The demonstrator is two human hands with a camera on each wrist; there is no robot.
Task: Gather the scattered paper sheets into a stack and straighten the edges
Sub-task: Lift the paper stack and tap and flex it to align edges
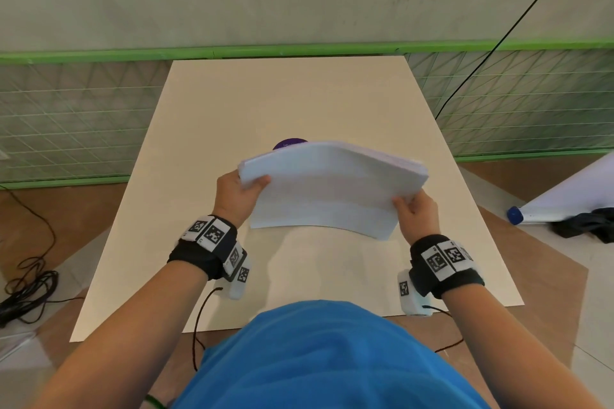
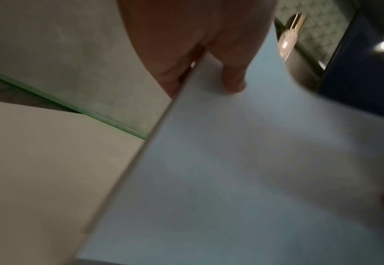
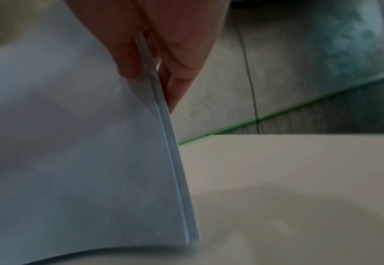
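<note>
A stack of white paper sheets [image 1: 327,184] hangs above the cream table [image 1: 206,109], bowed upward in the middle. My left hand [image 1: 241,189] pinches its left edge, thumb on top. My right hand [image 1: 413,209] pinches its right edge the same way. In the left wrist view the stack [image 2: 232,170] fills the right side, with my left hand [image 2: 200,59] gripping its edge. In the right wrist view my right hand [image 3: 150,59] clamps the stack [image 3: 73,152]; its lower corner hangs just above the table [image 3: 299,170].
A purple round object [image 1: 289,144] lies on the table behind the stack, mostly hidden. A green mesh fence [image 1: 83,116] runs behind and beside the table. Black cables [image 1: 26,285] lie on the floor at left. A white roll with a blue cap [image 1: 515,214] lies at right.
</note>
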